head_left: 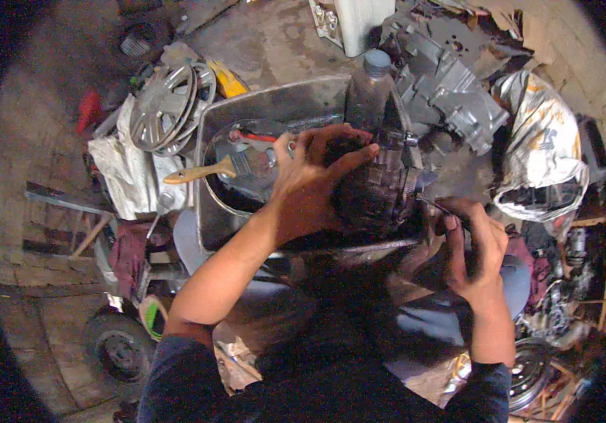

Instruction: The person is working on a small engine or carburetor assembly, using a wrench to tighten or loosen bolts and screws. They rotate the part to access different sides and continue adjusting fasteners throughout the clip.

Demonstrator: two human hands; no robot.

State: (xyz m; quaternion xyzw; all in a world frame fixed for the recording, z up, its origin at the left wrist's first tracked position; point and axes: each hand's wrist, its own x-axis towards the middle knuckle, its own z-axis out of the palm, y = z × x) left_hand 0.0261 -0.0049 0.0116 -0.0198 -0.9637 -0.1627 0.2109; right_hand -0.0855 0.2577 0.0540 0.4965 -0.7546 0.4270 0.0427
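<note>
A dark, greasy metal part (380, 185) sits over the right side of a grimy metal basin (203, 211). My left hand (303, 180) grips its top and left side, with the thumb and fingers bent over it. At its lower right, my right hand (478, 240) pinches a thin metal tool (431, 203) whose tip points at the part; its exact kind is unclear. Left of my left hand, a paintbrush (204, 172) with a wooden handle lies across a round container (209, 151) in the basin. A red-handled tool (254, 136) lies just behind the brush.
A dark bottle (370, 92) with a grey cap stands at the basin's back right. Beyond are a grey metal casing (451, 88) and a white sack (539, 148). Wheel covers (165, 109) are piled at the left, and a tyre (118, 349) lies at the lower left.
</note>
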